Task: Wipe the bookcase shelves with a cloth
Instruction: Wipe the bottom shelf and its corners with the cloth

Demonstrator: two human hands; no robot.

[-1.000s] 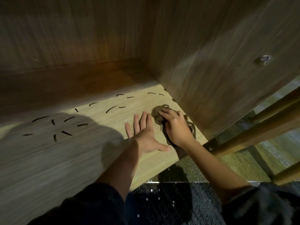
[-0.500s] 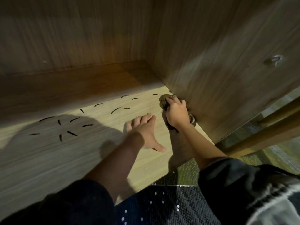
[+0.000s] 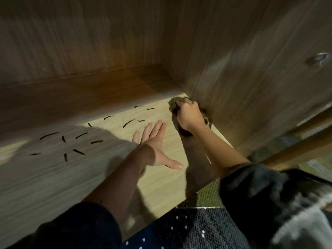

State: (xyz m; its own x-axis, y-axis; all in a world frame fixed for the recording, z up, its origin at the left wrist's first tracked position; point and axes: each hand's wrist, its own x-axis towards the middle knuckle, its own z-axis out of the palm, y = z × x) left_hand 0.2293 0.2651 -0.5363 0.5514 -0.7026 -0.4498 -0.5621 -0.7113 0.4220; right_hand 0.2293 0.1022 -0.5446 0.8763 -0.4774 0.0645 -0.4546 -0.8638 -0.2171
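Cloth [image 3: 173,105] slid deeper along side panel [image 3: 237,78]; L hand [image 3: 154,145] flat.

right hand [image 3: 189,114] pushed cloth [image 3: 173,104] deeper along side wall [image 3: 242,87], left hand [image 3: 154,142] flattened

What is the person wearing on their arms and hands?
The left hand and right hand are bare, with no gloves or watch visible. Dark sleeves leave both forearms uncovered; the left sleeve looks plain, the right sleeve borders a pale grey patch.

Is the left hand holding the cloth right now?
No, the left hand is spread flat with straight fingers; the right hand grips the cloth beside the side panel.
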